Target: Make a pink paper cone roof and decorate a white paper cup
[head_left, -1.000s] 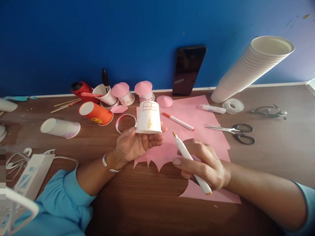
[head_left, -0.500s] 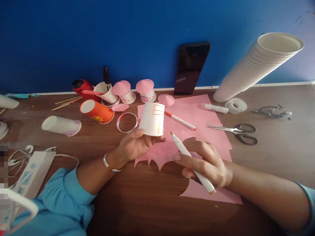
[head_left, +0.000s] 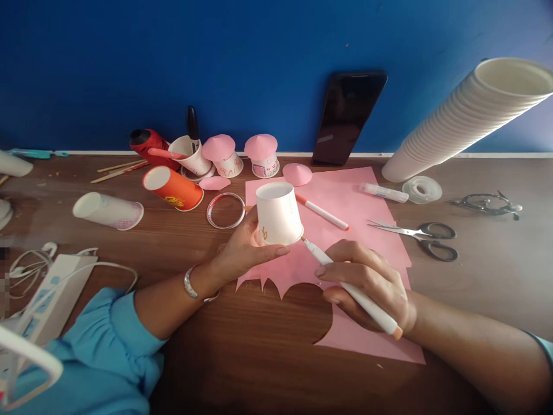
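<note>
My left hand (head_left: 244, 248) grips a small white paper cup (head_left: 279, 212) held upside down above the pink paper sheet (head_left: 345, 196). A small yellow mark shows low on the cup's side. My right hand (head_left: 367, 282) is closed around a white marker (head_left: 349, 286), whose tip touches the cup's lower right rim. Both forearms rest over the brown wooden table (head_left: 259, 346).
An orange-capped pen (head_left: 322, 211), a glue stick (head_left: 383, 192), a tape roll (head_left: 422, 189) and scissors (head_left: 425, 236) lie to the right. A leaning stack of white cups (head_left: 466, 115) and a phone (head_left: 348, 115) stand by the blue wall. Decorated cups (head_left: 261, 155), an orange cup (head_left: 173, 188) and a power strip (head_left: 47, 294) are on the left.
My left hand has turned the cup, so the red window drawing faces away. My right hand has brought the marker's tip up to the cup's rim.
</note>
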Available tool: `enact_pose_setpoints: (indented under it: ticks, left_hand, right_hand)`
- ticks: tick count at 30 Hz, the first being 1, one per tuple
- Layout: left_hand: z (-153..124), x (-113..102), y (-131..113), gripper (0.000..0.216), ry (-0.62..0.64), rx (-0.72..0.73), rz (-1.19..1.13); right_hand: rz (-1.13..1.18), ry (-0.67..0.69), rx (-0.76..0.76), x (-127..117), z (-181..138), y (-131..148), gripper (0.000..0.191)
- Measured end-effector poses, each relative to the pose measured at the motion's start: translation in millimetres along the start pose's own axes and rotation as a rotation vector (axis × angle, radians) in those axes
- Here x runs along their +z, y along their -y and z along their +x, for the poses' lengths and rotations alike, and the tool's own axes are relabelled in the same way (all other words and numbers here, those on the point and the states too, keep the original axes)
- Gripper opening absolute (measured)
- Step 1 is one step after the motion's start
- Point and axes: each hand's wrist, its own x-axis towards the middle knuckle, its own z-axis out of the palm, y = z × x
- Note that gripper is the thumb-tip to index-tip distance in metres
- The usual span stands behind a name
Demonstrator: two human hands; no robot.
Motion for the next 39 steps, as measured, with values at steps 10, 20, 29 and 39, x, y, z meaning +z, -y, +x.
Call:
enact_pose_setpoints:
  ticks: [10, 20, 29, 39]
  left_hand:
    - [3.3, 0.7, 1.2, 0.073, 0.062, 0.016, 0.056]
    - [1.7, 5.6, -5.0, 0.062, 0.068, 0.005, 0.014]
    - [1.7, 4.8, -3.4, 0.069, 0.059, 0.006, 0.030]
    - [2.1, 5.1, -6.3, 0.061, 0.059, -0.034, 0.081]
  right_hand:
    - [0.103, 0.004, 0.067, 1.7, 2.7, 0.3, 0.020]
    - [0.045, -0.016, 0.063, 2.5, -1.8, -4.0, 0.020]
    - [0.056, 0.016, 0.060, 0.7, 2.5, 1.0, 0.015]
    - [0.019, -0.015, 0.080, 3.2, -0.4, 0.7, 0.018]
